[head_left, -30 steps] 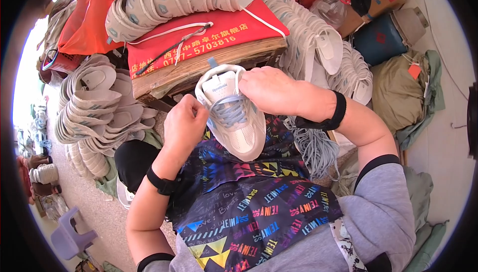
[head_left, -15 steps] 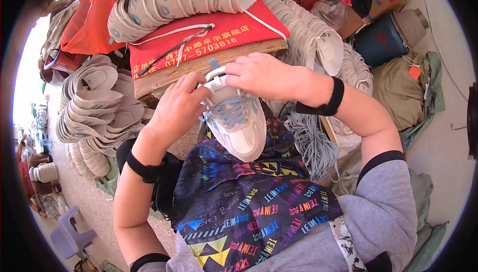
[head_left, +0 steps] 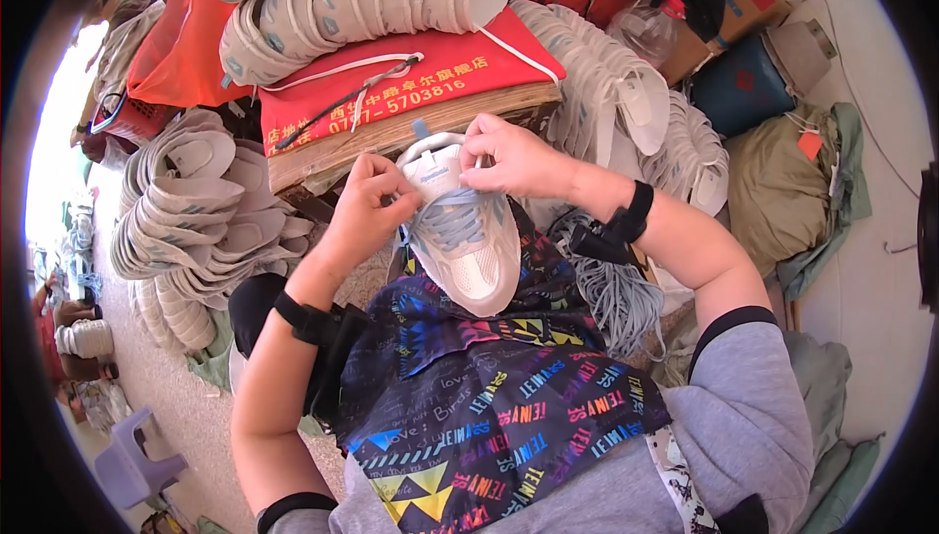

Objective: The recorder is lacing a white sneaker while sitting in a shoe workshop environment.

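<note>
Sneaker (head_left: 468, 241), white with pale grey-blue panels, is lying toe toward the person on a dark apron (head_left: 489, 407) with bright multicoloured lettering, at the centre of the frame. Grey-blue laces (head_left: 452, 219) are already crossing the lower and middle eyelets; the upper part near the tongue is the part being worked, so the lacing is judged mostly done, with the top eyelets and any tying left. The left hand (head_left: 364, 203) is lying against the shoe's left side, its grip pressed together on what looks like a lace end at the collar. The right hand (head_left: 514, 157) is reaching over from the right, its grip pinching the tongue at the top of the shoe. Just right of the lap, a bundle of loose grey laces (head_left: 616, 289) is hanging. Farther up, a red bag (head_left: 391, 79) is resting on a stack of flattened cardboard (head_left: 411, 138). Stacks of white unlaced sneakers (head_left: 191, 211) are filling the left, top and upper right of the frame.
</note>
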A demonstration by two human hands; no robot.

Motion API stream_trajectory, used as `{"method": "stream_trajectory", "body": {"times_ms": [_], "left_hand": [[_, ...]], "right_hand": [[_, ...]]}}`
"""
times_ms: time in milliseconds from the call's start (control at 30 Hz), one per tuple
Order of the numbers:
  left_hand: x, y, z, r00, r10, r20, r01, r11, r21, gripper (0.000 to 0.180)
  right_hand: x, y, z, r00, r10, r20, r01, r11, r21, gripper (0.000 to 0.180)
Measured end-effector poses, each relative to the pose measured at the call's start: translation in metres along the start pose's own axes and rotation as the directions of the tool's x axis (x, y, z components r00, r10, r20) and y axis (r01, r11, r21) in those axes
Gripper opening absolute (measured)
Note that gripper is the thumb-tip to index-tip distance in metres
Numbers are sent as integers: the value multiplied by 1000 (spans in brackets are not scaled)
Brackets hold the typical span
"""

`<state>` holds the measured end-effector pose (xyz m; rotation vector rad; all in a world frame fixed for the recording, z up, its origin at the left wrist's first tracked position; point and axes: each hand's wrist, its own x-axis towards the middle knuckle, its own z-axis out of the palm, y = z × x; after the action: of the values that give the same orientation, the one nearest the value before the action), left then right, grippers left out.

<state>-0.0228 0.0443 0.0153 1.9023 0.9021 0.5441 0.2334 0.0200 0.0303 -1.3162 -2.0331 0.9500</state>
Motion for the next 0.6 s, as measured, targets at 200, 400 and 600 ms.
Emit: {"method": "stream_trajectory", "body": {"times_ms": [200, 400, 600], "left_hand": [[9, 49, 8, 966, 178, -185, -218, 950, -224, 12], [6, 106, -28, 913, 48, -405, -266, 823, -503, 17], [4, 98, -16, 883, -52, -467, -212, 843, -494, 23]], "right_hand": [[21, -48, 5, 938, -109, -329, 136, 989, 61, 19], [21, -109, -19, 964, 157, -216, -2, 813, 583, 19], [9, -103, 24, 968, -12, -249, 154, 815, 559, 19]]}}
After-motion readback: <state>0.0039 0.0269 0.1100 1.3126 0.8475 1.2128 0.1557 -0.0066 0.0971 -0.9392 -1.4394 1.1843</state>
